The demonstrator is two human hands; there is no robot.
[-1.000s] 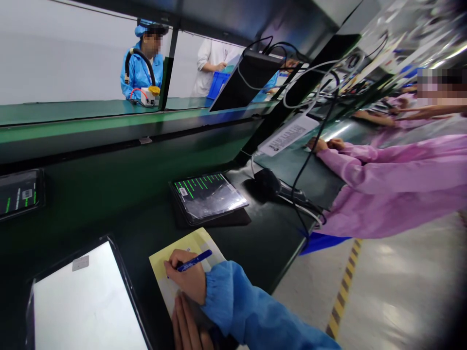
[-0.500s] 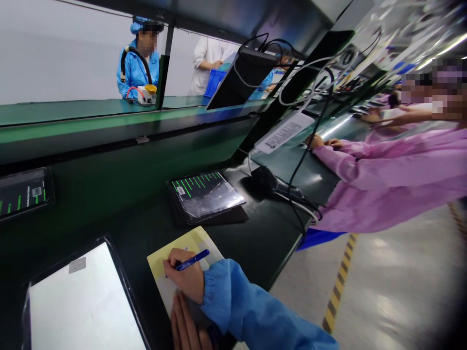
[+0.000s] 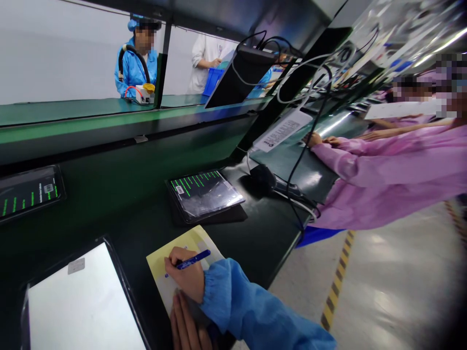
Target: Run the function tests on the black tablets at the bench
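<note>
A yellow sheet of paper (image 3: 188, 239) lies on the dark green bench. My right hand (image 3: 187, 277), in a blue sleeve, grips a blue pen (image 3: 193, 259) over the sheet, and small blue marks show beside the fingers. Below it my left hand (image 3: 185, 323) rests flat on the lower part of the paper, fingers stretched out and partly cut off by the frame's bottom. To the left sits a tablet with a blank white screen (image 3: 82, 301) and a small grey label. Behind the paper is another tablet (image 3: 206, 194) showing green text lines.
A third tablet (image 3: 31, 192) lies at the far left. A black handheld scanner (image 3: 264, 180) with cables sits right of the middle tablet, under a white labelled power strip (image 3: 282, 131). A person in a pink sleeve (image 3: 394, 160) works at the right; others stand behind the bench.
Blue marks now show by my right fingers, which have barely shifted with the pen. The left tablet appears slightly further right. A white board has come up among the people at the right.
</note>
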